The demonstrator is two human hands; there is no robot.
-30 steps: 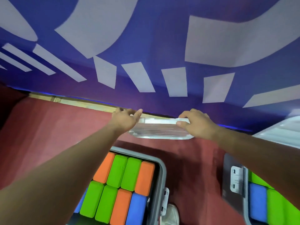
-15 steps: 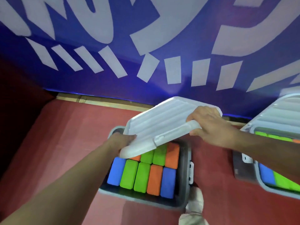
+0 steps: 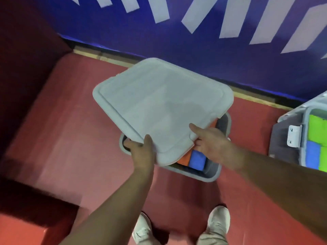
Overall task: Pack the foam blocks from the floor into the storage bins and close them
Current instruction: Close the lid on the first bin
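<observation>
The lid (image 3: 159, 106) is over now: half a second ago it was tilted with its ribbed underside toward the camera, and here its smooth top faces up, lying nearly flat above the grey bin (image 3: 210, 175). It sits skewed to the bin and covers most of it. Only the near right corner is open, showing 1 orange block (image 3: 184, 160) and 1 blue block (image 3: 197, 160). The left hand (image 3: 141, 152) clamps the lid's near edge, thumb on top, fingers curled beneath. The right hand (image 3: 212, 145) grips the near right corner, thumb laid across the top. Off to the right, the second bin (image 3: 283, 149) shows green and blue blocks beside its white latch (image 3: 293, 136).
</observation>
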